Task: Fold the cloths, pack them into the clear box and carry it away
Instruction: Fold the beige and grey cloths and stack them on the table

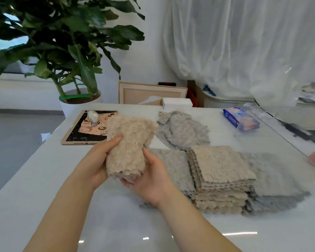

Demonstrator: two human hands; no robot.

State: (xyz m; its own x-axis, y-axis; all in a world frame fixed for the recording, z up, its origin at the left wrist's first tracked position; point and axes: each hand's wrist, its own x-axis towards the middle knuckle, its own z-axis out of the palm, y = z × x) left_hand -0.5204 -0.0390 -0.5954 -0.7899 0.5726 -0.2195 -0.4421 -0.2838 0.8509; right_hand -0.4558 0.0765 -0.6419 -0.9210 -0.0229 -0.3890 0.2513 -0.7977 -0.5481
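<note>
Your left hand point(98, 160) and right hand point(153, 179) both hold the beige cloth point(129, 144), folded into a narrow band and raised above the white table point(44, 179). The left thumb lies on its front with the fingers wrapped behind. The right hand cups the scalloped lower end, thumb pressed along the right edge.

Just right of your grip, a stack of folded beige cloths point(220, 170) rests on flat grey cloths point(171, 170). Beyond it lies a crumpled grey cloth point(182, 131). Beyond and left of your grip lies a tablet point(87, 131). Far right, a wipes pack point(241, 119) sits by the blurred clear box point(273, 119).
</note>
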